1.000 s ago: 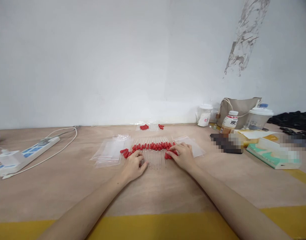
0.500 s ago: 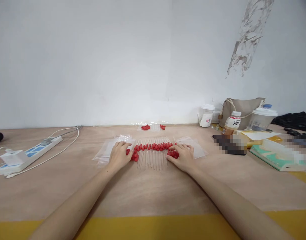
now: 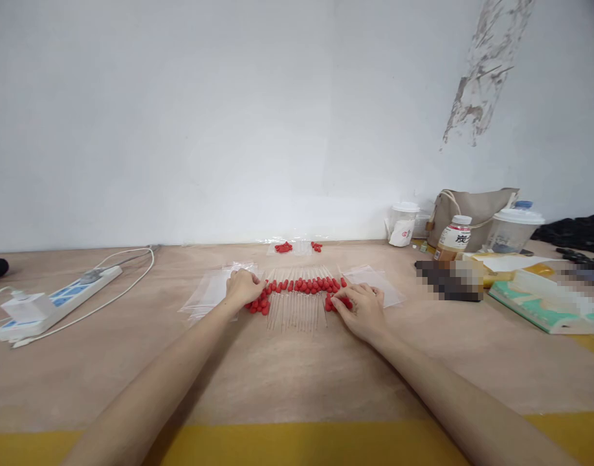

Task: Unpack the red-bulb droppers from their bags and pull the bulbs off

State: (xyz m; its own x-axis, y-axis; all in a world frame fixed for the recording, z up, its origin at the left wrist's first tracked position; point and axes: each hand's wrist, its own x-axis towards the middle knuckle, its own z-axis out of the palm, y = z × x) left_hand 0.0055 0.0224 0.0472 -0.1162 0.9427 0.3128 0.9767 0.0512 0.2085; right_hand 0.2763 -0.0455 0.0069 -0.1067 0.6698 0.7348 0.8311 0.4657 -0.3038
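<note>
Thin pale sticks (image 3: pixel 297 316) lie side by side in two rows, with a band of small red rounded pieces (image 3: pixel 316 285) across their middle. My left hand (image 3: pixel 242 287) is at the band's left end, thumb and forefinger pinched; whatever is between them is too small to make out. Just below it sits a small pile of red pieces (image 3: pixel 261 305). My right hand (image 3: pixel 363 309) rests beside another red pile (image 3: pixel 342 302) at the right end, its thumb and forefinger apart and partly hiding the pile. Clear plastic bags (image 3: pixel 207 292) lie partly under my left hand, and more bags (image 3: pixel 385 289) beyond my right.
Small bags with red pieces (image 3: pixel 283 247) lie by the wall. A power strip (image 3: pixel 78 294) with cables is at left. At right stand a lidded cup (image 3: pixel 402 225), a bottle (image 3: pixel 453 238), a grey bag (image 3: pixel 476 210), a dark flat object (image 3: pixel 442 283) and a green-white box (image 3: pixel 534 304).
My left hand has turned and its fingers have closed into a pinch at the band's left end. My right hand has shifted slightly right, uncovering more of the red pieces.
</note>
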